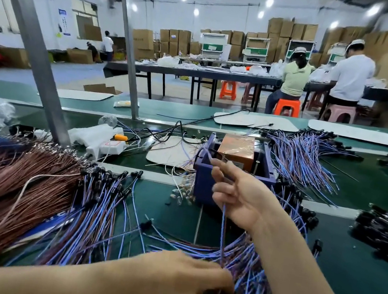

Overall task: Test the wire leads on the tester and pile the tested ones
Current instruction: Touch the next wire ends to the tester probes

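The tester (233,163) is a purple box with an orange block on top, standing mid-table on the green belt (358,274). My right hand (238,194) is raised just in front of it and pinches one blue wire lead (223,225); the lead's upper end loops toward the tester's left top edge and its lower part hangs down. My left hand (181,282) lies low on the heap of blue leads (251,278) in front of me, fingers curled into the wires where the held lead ends. What the left fingers hold is hidden.
A big heap of brown wires (15,194) and more blue leads (102,208) lie at left. Another blue bundle (305,157) fans out right of the tester. Black connectors (387,236) pile at far right. A slanted metal post (33,45) and a white power strip (109,146) stand at left. People work at tables behind.
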The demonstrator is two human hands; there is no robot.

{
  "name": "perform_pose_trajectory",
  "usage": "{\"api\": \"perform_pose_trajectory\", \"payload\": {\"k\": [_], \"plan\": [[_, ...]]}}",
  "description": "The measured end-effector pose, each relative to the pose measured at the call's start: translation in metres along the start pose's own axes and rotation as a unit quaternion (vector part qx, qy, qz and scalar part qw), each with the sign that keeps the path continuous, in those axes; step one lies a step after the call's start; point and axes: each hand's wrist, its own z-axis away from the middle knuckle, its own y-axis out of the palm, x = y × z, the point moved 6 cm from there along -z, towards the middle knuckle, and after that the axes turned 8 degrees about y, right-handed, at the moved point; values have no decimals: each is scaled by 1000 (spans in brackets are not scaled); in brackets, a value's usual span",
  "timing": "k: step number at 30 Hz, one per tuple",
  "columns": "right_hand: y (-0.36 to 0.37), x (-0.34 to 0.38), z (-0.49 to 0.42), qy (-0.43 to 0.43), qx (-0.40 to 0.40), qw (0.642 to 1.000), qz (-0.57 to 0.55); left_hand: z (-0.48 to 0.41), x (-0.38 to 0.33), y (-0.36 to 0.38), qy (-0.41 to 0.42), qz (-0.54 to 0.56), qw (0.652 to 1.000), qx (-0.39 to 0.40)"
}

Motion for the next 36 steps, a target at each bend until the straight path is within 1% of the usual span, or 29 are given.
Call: {"api": "perform_pose_trajectory", "payload": {"k": [1, 3, 4, 5, 6, 7, 8, 9, 10, 11, 12, 13, 15, 17, 18, 19, 20, 23, 24, 25, 26, 28, 30, 34, 36], "plan": [[-9, 7, 1, -35, -27, 999, 9, 1, -3, 7, 10, 7, 1000, 14], [-26, 19, 5, -103, -79, 991, 21, 0, -6, 20, 31, 74, 996, 38], [-33, 23, 8, -128, -96, 987, 23, 0, -6, 23, 43, 107, 993, 40], [-39, 26, 12, -146, -106, 983, 27, -2, -3, 22, 40, 125, 991, 22], [-42, 28, 14, -156, -110, 981, 38, -5, 3, 19, 19, 121, 992, -14], [-45, 27, 16, -161, -109, 979, 56, -8, 12, 11, -12, 114, 991, -75], [-46, 26, 18, -167, -106, 977, 79, -11, 26, 1, -60, 111, 979, -159], [-46, 24, 19, -176, -104, 974, 101, -14, 43, -11, -125, 115, 956, -241], [-47, 22, 21, -185, -109, 969, 124, -16, 64, -21, -202, 124, 921, -308], [-48, 20, 23, -193, -120, 963, 146, -16, 89, -23, -284, 154, 881, -346], [-49, 18, 25, -199, -135, 956, 169, -18, 113, -22, -360, 202, 839, -355], [-50, 17, 27, -204, -148, 950, 187, -20, 132, -18, -412, 254, 796, -364], [-52, 15, 29, -209, -163, 941, 208, -24, 158, -12, -459, 358, 700, -414], [-56, 13, 33, -217, -182, 934, 220, -32, 167, -7, -438, 488, 595, -464], [-59, 11, 35, -221, -193, 929, 227, -36, 169, -6, -415, 529, 565, -478], [-61, 9, 36, -226, -201, 924, 235, -37, 169, -8, -398, 538, 567, -479], [-62, 8, 37, -228, -207, 919, 246, -40, 169, -10, -386, 531, 589, -472], [-61, 11, 36, -239, -201, 915, 256, -46, 164, -11, -363, 478, 682, -417], [-58, 14, 36, -250, -190, 916, 248, -48, 161, -8, -352, 468, 705, -399], [-55, 19, 36, -266, -176, 917, 238, -51, 158, -6, -340, 467, 718, -388], [-51, 22, 36, -280, -161, 919, 227, -52, 155, -4, -330, 472, 721, -386], [-43, 28, 36, -310, -145, 915, 214, -53, 154, -2, -317, 485, 712, -396], [-40, 33, 36, -342, -153, 900, 222, -52, 153, -2, -307, 498, 705, -401], [-37, 42, 37, -378, -193, 857, 292, -49, 153, -8, -315, 456, 730, -400], [-33, 54, 39, -386, -205, 846, 305, -49, 155, -17, -311, 445, 730, -415]]}}
